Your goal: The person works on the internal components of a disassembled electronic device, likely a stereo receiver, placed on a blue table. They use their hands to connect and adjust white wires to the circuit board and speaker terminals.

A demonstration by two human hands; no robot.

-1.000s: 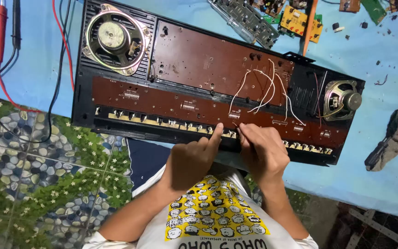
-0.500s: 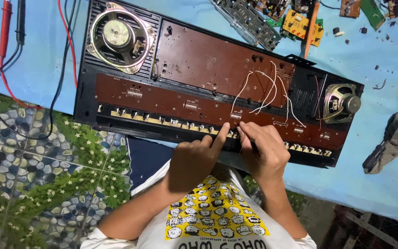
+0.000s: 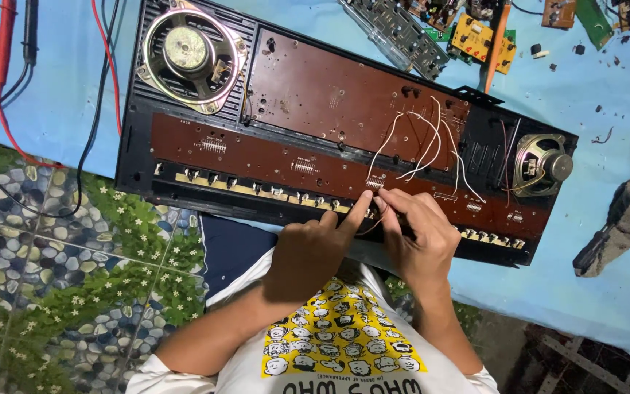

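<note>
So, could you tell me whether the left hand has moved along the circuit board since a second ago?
No. The left hand keeps its forefinger beside the white wires on the brown circuit board; only the camera shifted.

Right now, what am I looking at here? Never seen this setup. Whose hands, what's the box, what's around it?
One head-worn camera looks down at a person's own two bare hands. The left hand points a forefinger at the near edge of an opened black electronics case, touching the long brown circuit board. The right hand pinches something thin beside it; I cannot tell what. White wires loop above. A large speaker and a small speaker sit at the case ends. Meter probes lie left on the blue cloth; loose boards lie beyond.
</note>
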